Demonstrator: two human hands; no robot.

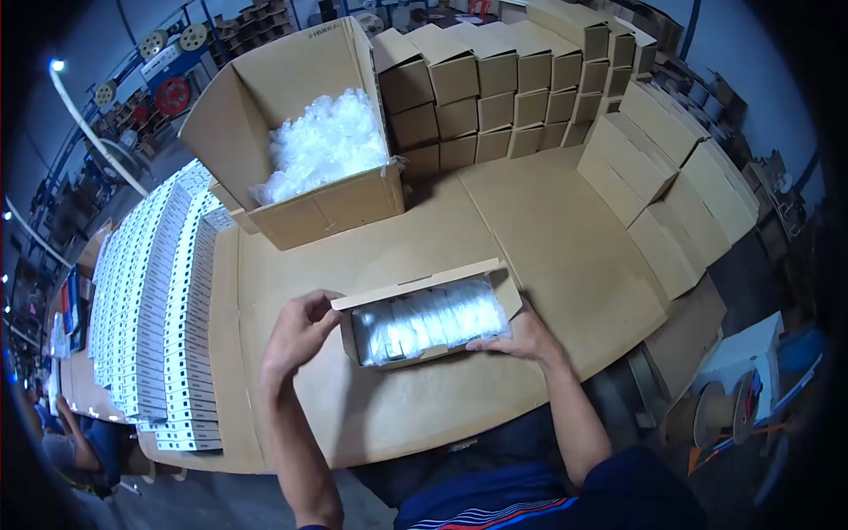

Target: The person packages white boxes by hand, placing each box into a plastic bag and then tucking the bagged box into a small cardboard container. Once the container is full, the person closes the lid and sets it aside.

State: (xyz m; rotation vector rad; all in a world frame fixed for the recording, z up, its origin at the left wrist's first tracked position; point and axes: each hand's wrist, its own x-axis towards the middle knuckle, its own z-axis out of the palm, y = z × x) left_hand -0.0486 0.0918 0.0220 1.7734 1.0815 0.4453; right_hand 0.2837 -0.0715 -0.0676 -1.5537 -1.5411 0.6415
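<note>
A long, narrow cardboard box (415,284) is held just above the table in front of me, its lid flap raised at the back. Clear plastic bags (433,320) fill it in a tight row; what is inside the bags is too blurred to tell. My right hand (528,337) grips the box's right end, thumb along the front edge. At the other end, my left hand (305,331) has its fingers curled and closed at the left corner by the lid flap.
Behind stands a large open carton (327,221) heaped with clear plastic bags (331,141). Closed cardboard boxes (455,79) are stacked along the back, and more boxes (680,168) at right. White boxes (150,291) pile up at left. A person (75,442) is at far left.
</note>
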